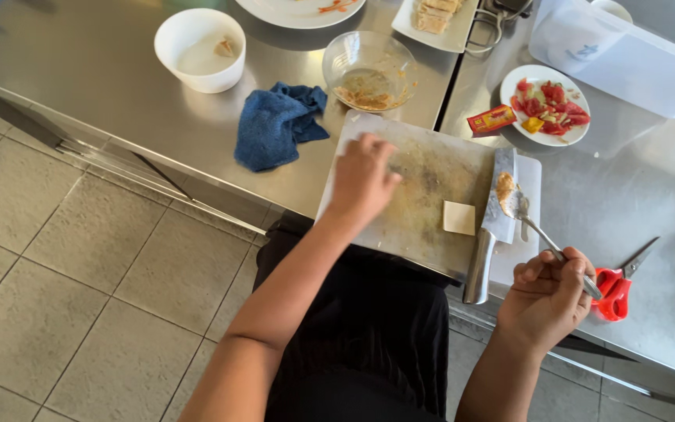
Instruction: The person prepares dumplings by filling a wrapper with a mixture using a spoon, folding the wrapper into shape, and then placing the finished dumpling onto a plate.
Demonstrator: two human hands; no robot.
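Spoon (537,229) sitting in my right hand (544,295), fingers curled shut on its handle, bowl scraping brown paste off the cleaver (496,211) lying on the cutting board (423,195). My left hand (361,178) is pressing loosely open on the board. Paste may be dropping onto the pale wrapper square (459,217) if I'm flicking.

blue cloth (275,123) crumpled on steel counter (103,70) | white bowl (199,48) with a scrap inside | glass bowl (369,70) smeared brown | plate (544,104) of red pieces, red packet (491,119) beside it | red scissors (617,287) near counter edge | clear tub (626,55) | tile floor (64,289)
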